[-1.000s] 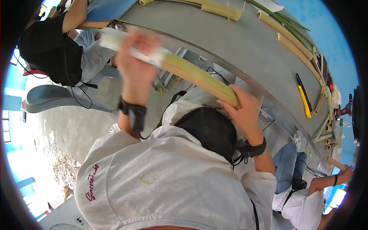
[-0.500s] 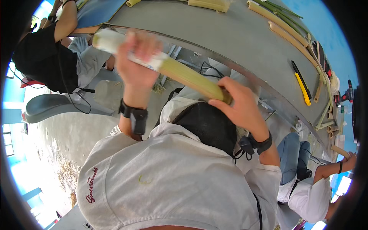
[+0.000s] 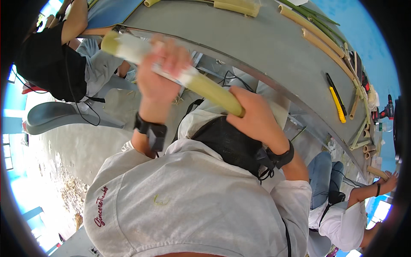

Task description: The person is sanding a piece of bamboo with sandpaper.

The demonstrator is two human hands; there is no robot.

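A pale green bamboo tube (image 3: 217,95) lies slantwise across my lap, its left end higher up by the table edge. Around its left half is a white sheet (image 3: 132,48), possibly sandpaper seen from its back. My left hand (image 3: 165,68) is closed over this sheet and presses it round the tube; its fingers are smeared by motion. At the lower right end, my right hand (image 3: 257,115) grips the bare bamboo, with the thumb below and the fingers hidden behind the tube.
On the grey table (image 3: 257,47) lie a yellow-and-black utility knife (image 3: 337,98), split bamboo strips (image 3: 327,51) and a wider bamboo piece (image 3: 237,6). A red-and-black drill (image 3: 385,109) stands far right. One person in black (image 3: 51,60) sits at left, another in white (image 3: 342,218) at right.
My left hand and the white sheet have slid down the tube toward my right hand, baring the tube's left end. My right hand and the tube have shifted slightly left.
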